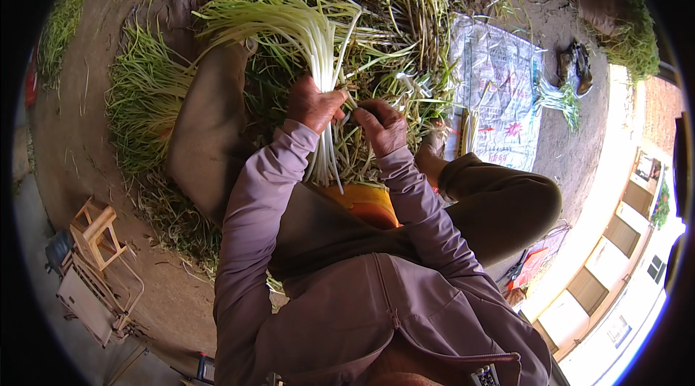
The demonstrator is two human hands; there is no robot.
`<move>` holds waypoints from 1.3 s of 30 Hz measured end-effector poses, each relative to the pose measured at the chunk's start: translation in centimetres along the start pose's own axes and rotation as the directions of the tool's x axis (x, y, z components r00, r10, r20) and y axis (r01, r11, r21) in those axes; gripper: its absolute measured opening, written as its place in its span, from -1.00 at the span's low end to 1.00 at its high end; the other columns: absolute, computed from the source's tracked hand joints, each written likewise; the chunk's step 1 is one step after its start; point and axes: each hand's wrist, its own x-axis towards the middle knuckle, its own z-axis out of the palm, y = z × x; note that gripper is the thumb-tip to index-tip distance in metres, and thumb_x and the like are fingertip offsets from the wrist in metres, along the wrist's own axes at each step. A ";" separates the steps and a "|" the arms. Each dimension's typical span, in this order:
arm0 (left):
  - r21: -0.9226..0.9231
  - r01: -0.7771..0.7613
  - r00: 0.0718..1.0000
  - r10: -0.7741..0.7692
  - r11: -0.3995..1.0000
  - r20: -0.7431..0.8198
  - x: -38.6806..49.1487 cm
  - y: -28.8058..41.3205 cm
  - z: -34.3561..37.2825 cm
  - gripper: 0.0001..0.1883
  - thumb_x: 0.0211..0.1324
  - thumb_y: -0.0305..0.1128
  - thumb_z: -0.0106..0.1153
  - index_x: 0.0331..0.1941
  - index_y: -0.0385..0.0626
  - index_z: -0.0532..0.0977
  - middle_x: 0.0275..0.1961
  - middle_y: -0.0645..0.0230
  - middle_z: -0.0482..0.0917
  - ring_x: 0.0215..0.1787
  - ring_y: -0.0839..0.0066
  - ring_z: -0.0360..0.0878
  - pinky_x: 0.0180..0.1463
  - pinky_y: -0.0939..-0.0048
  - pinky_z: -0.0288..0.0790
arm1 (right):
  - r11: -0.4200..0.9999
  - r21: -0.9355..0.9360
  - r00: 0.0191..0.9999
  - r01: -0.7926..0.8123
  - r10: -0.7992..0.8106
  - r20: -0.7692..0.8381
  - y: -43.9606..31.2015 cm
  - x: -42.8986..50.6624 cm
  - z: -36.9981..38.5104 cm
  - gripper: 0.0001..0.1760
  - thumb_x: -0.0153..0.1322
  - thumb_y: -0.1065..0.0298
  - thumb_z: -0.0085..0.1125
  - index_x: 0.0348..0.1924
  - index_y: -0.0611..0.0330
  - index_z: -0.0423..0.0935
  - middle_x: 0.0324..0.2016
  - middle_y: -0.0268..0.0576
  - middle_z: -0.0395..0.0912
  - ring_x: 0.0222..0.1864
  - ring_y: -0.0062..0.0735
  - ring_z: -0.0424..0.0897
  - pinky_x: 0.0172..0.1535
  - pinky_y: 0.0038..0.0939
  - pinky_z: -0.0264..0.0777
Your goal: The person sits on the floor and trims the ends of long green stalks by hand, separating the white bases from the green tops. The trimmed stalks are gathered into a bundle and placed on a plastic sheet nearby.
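Observation:
My left hand is closed around a bundle of long pale-stemmed greens, which look like young garlic or scallion shoots. Their yellow-green leaves flop over to the upper left, and the white stem ends hang below the fist. Close beside it on the right, my right hand has its thumb and finger pinched together at a thin brownish stalk between the two hands. Beneath both hands spreads a heap of loose leaves and stripped stalks. Between my legs, part of a yellow-orange seat or tub shows.
More greens lie beyond my left leg. A printed plastic sack is spread on the ground at right, with a small bunch of cleaned shoots at its edge. A wooden stool and folding chair stand at lower left.

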 end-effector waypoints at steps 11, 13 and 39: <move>-0.142 0.077 0.997 -0.077 0.987 0.006 0.6 -1.8 0.0 -0.85 -0.16 -0.51 0.13 -0.43 -0.32 0.45 -0.68 0.33 0.48 -0.76 0.55 0.45 -0.72 0.53 0.33 | 0.990 0.138 0.996 -0.036 0.047 -0.078 -0.5 0.1 -0.5 -0.79 0.26 0.36 0.12 -0.33 0.33 0.53 -0.53 -0.25 0.55 -0.51 -0.54 0.46 -0.38 -0.52 0.35; -0.169 0.084 0.995 -0.093 0.982 -0.046 0.6 -2.0 0.0 -0.86 -0.17 -0.51 0.13 -0.45 -0.31 0.46 -0.69 0.33 0.48 -0.77 0.55 0.44 -0.74 0.53 0.32 | 0.970 0.244 0.996 -0.010 0.031 -0.085 -0.9 -0.1 -1.4 -0.80 0.28 0.36 0.12 -0.32 0.32 0.52 -0.52 -0.30 0.54 -0.55 -0.57 0.42 -0.42 -0.54 0.33; 0.026 -0.030 0.995 0.032 0.999 -0.094 0.1 1.0 -0.9 -0.75 0.01 -0.38 0.19 -0.25 -0.28 0.47 -0.53 0.33 0.55 -0.67 0.62 0.45 -0.61 0.62 0.37 | 0.857 0.482 0.968 -0.185 0.243 -0.060 0.6 1.7 -7.7 -0.90 0.32 0.32 0.14 -0.38 0.14 0.50 -0.62 -0.44 0.44 -0.71 -0.73 0.31 -0.64 -0.66 0.15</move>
